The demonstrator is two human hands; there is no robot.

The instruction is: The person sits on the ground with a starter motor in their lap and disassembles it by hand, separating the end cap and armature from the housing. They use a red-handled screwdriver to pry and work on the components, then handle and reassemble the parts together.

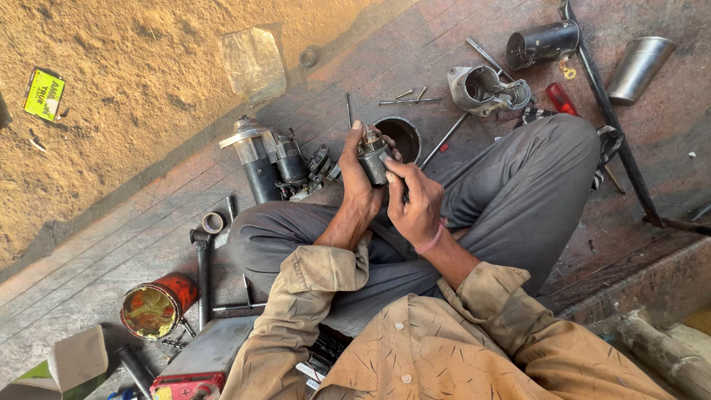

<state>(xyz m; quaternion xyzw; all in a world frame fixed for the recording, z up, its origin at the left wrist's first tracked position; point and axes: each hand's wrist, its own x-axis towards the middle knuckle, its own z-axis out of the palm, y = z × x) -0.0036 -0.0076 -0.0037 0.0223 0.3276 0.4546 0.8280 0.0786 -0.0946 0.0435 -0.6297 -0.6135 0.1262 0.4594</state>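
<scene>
I sit cross-legged on a paved floor in grey trousers. My left hand [357, 178] grips a small dark cylindrical motor part [374, 157] from the left, fingers wrapped round it. My right hand [415, 198] closes on the same part from the right, thumb and fingertips on its side. The part is held upright above my knees. A pink band circles my right wrist.
A starter motor [263, 157] lies left of my hands, a dark round ring [400, 137] behind them. A grey cast housing [485, 89], a black cylinder [541, 43], a metal cup [638, 67], long bolts and rods lie at the back. A red tin [157, 304] is at left.
</scene>
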